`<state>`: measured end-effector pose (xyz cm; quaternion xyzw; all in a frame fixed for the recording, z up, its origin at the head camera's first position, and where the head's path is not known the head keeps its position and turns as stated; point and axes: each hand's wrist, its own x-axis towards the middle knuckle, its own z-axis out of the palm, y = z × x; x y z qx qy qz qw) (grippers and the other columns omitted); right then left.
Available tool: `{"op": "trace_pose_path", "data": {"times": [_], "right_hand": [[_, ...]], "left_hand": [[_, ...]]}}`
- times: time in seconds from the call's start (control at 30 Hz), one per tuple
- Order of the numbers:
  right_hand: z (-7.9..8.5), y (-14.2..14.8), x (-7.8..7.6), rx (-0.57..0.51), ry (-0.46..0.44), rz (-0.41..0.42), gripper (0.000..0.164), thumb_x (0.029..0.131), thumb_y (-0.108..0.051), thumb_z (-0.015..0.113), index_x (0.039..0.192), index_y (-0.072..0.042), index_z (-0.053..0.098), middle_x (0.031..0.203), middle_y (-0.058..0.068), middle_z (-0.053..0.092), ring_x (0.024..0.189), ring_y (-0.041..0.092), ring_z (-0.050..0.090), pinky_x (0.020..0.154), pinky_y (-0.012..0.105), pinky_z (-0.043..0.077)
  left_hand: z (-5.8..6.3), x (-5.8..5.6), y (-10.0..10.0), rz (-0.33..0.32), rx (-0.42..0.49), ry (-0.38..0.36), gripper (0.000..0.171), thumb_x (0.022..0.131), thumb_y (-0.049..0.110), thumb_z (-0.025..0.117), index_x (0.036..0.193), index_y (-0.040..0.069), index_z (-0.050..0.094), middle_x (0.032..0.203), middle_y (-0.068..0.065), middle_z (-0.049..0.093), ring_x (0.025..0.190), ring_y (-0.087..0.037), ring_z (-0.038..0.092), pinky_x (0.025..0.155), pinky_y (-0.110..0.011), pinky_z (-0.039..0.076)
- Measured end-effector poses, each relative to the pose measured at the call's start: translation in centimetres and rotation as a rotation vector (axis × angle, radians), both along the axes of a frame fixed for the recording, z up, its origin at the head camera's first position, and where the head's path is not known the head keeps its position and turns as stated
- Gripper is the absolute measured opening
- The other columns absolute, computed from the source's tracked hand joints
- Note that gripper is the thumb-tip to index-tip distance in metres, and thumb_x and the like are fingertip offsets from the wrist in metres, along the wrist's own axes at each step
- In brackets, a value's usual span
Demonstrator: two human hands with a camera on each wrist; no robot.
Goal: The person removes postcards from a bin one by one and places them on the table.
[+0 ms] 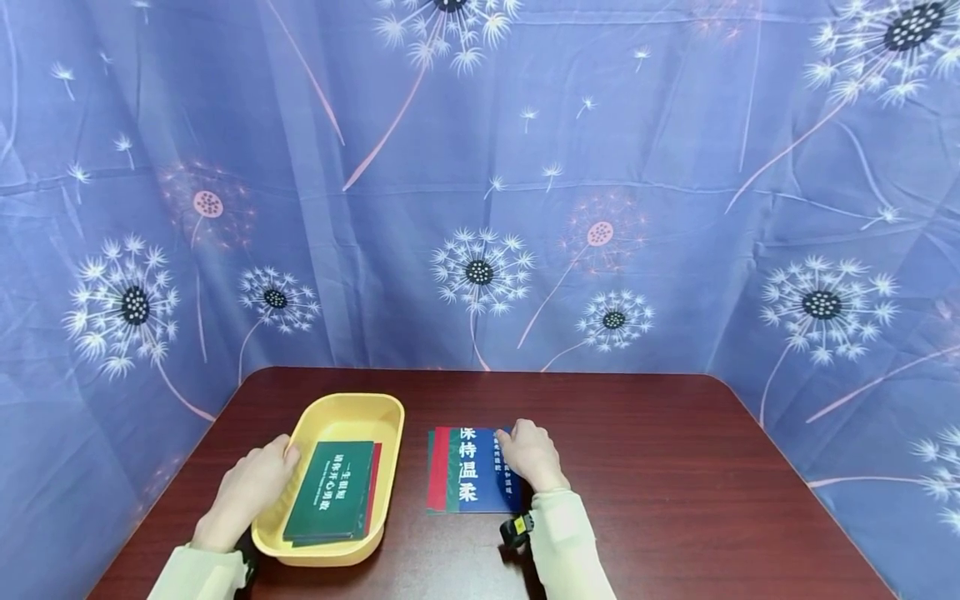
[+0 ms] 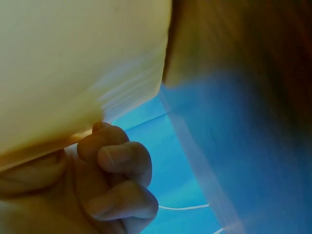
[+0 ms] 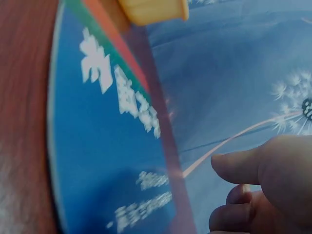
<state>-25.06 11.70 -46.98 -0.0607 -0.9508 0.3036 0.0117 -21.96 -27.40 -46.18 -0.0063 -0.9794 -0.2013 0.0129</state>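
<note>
Pale, soft-looking sleeves (image 1: 573,546) rise from the bottom edge, a small black device (image 1: 516,531) at the right wrist. On the left, a yellow, smooth-walled tray (image 1: 356,417) with rounded corners holds a flat pile of rectangular dark green cards (image 1: 330,492), red showing at one edge. The left hand (image 1: 243,492) grips the tray's near-left rim, fingers curled. Right of the tray, a blue card (image 1: 485,483) with bold white characters overlaps red and green ones on the glossy reddish-brown wooden table (image 1: 675,492). The right hand (image 1: 534,457) is at its right edge, thumb and fingers slightly parted; I cannot tell whether they touch it. Creased blue dandelion-print fabric (image 1: 675,275) hangs behind.
</note>
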Motion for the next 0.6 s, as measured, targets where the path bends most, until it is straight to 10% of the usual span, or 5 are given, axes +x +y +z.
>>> {"op": "trace_pose_path", "data": {"times": [0.6], "right_hand": [[2.6,-5.4,2.4,-0.048,0.286,0.351,0.033,0.096,-0.025,0.061,0.070,-0.013,0.045,0.055,-0.003,0.042,0.046,0.012,0.043,0.045,0.028,0.034]], "left_hand": [[0.1,-0.1,0.1,-0.007,0.002,0.017,0.027,0.102,0.027,0.038,0.097,0.006,0.055,0.077,-0.014,0.058,0.067,-0.032,0.058,0.056,-0.052,0.043]]}}
